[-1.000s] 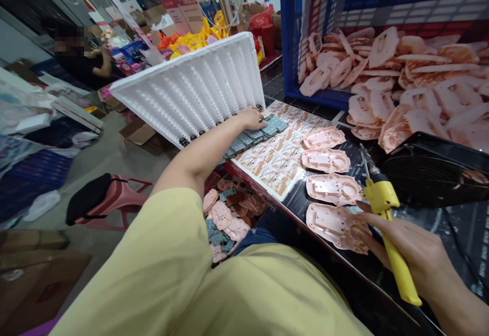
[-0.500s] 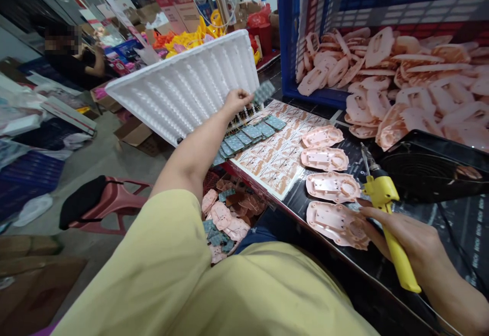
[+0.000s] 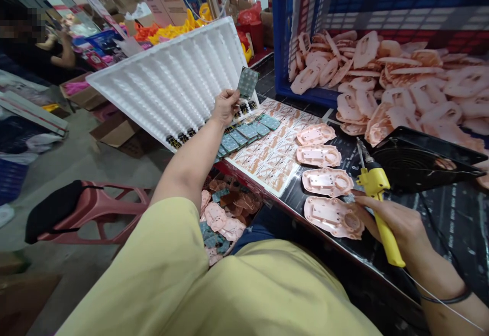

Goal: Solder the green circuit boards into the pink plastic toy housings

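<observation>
Left grip: left hand (image 3: 225,107), fingers and thumb together, pinching a small grey-green perforated card (image 3: 247,82), held upright in the air in front of the tray.
Right grip: right hand (image 3: 393,221) clamped around a yellow plastic soldering iron (image 3: 385,231), metal tip up and away, touching nothing.
Right side: four pink moulded plastic shells (image 3: 327,183) in a column on a black tabletop (image 3: 451,229), lowest just beside the right fingertips (image 3: 361,201).
Left side: grey-green cards (image 3: 244,132) in a row on a printed paper sheet (image 3: 267,160), below the left hand.
Behind: white foam tray (image 3: 164,81), tilted; blue plastic crate (image 3: 280,45) heaped with pink plastic pieces (image 3: 401,86).
Floor: pink plastic stool (image 3: 99,208), black bag (image 3: 53,211) on it.
</observation>
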The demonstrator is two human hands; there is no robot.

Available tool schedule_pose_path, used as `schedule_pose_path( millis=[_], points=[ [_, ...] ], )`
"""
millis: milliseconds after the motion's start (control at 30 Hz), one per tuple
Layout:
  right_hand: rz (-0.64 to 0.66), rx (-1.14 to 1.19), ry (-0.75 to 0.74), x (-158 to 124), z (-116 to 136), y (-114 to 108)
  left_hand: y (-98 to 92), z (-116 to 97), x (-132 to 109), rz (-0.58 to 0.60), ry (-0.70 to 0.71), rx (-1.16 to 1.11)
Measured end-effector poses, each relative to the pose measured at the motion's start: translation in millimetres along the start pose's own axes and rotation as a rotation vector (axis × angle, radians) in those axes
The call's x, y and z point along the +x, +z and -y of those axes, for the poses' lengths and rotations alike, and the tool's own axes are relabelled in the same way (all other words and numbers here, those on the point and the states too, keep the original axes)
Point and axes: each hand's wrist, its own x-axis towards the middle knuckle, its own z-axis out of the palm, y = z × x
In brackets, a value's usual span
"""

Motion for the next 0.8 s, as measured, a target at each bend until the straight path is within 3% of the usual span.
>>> schedule_pose_path(
  millis=[133, 267, 367, 500, 600, 700, 800],
  points=[
    [-0.020, -0.027, -0.046, 6, 0, -1, -7.2, 4, 0, 0.032, -0.041, -0.149],
    [-0.039, -0.065, -0.080, 8, -2, -1, 7.5, -8, -17, 0.110, -0.059, -0.010],
    [-0.049, -0.025, 0.013, 15, 6, -10, 38.1, -28, -58, 0.371, 0.028, 0.187],
    [-0.062, 0.116, 0.259, 37, 33, -32, 88.0, -57, -138, 0.819, 0.251, 0.495],
    [-0.043, 0.195, 0.265, 51, 55, -42, 115.8, -65, -190, 1.025, 0.423, 0.585],
    [-0.116, 0.111, 0.180, 51, 71, -44, 127.1, -59, -221, 1.031, 0.490, 0.494],
    [-0.287, -0.016, 0.249, 35, 85, -43, 125.1, -46, -232, 0.792, 0.426, 0.321]
  ],
)
